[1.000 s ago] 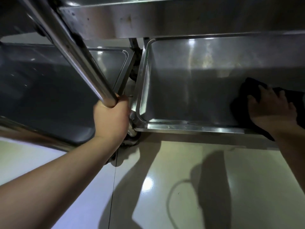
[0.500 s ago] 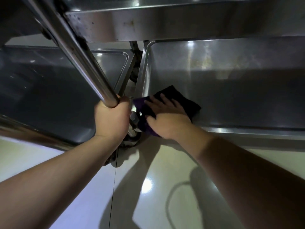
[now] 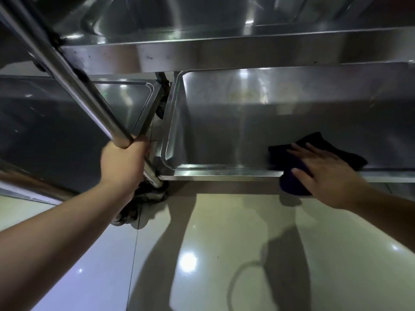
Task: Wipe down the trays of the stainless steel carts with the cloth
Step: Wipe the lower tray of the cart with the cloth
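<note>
The right hand (image 3: pixel 323 173), fingers spread flat, pressed a dark cloth (image 3: pixel 314 151) on the lower tray's (image 3: pixel 224 135) front rim; the left hand (image 3: pixel 122 162) gripped the cart post (image 3: pixel 74 77).

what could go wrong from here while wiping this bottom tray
1. The cloth lies half over the front rim of the lower tray, with a fold hanging below the edge; under the flat right hand it might slide off onto the floor.
2. The wiping stays near the front edge, so the smudged back area of the tray may get missed.
3. The left hand grips the cart post just above the caster; a roll could pinch fingers.
</note>
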Demonstrator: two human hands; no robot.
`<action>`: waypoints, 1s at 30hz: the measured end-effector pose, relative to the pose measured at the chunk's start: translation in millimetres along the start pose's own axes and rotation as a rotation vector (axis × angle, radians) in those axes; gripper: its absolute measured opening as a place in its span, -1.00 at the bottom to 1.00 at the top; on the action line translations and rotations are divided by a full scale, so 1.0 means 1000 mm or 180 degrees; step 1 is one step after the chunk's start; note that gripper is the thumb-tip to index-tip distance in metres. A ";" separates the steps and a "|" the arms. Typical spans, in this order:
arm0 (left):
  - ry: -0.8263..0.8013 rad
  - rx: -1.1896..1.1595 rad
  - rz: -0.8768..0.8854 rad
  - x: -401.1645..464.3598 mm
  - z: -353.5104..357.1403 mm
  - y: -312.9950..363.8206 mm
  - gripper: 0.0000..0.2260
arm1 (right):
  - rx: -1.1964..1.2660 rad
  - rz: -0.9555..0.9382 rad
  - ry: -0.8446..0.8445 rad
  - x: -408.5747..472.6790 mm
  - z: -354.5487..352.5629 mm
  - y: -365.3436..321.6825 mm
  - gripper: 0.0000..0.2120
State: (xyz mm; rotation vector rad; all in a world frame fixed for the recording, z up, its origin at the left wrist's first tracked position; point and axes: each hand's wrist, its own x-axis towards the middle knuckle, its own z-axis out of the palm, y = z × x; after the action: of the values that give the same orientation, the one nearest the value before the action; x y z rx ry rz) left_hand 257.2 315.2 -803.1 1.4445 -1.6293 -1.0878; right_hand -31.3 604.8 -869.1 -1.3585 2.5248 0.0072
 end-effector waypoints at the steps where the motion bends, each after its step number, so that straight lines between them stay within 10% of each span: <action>1: 0.0022 0.0058 -0.0048 -0.002 -0.001 -0.001 -0.82 | -0.0039 0.0027 -0.0070 -0.003 -0.001 0.017 -0.22; 8: -0.0624 0.1127 -0.0924 -0.045 -0.017 -0.043 -0.50 | -0.0102 -0.0048 -0.0429 -0.005 -0.011 0.041 -0.21; 11: -0.1529 0.1277 -0.1084 -0.076 -0.012 -0.042 -0.70 | -0.0083 -0.0064 -0.0418 -0.004 -0.009 0.044 -0.30; 15: -0.1782 0.1554 -0.0413 -0.100 0.020 -0.024 -0.97 | 0.0011 -0.0038 -0.0275 -0.006 -0.007 0.043 -0.31; 23: -0.1997 0.2190 0.2008 -0.107 0.108 0.005 -0.85 | 0.0118 0.0029 0.0018 -0.011 -0.002 0.040 -0.41; 30: -0.1188 0.1987 0.1948 -0.092 0.196 -0.005 -0.71 | 0.0327 -0.0186 -0.0181 0.002 -0.007 0.018 -0.44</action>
State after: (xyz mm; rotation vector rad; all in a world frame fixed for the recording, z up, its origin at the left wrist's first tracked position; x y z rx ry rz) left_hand 95.1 434.0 -884.8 0.9727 -2.6138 -0.5224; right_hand -48.9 612.3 -864.6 -1.3712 2.4034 -0.0929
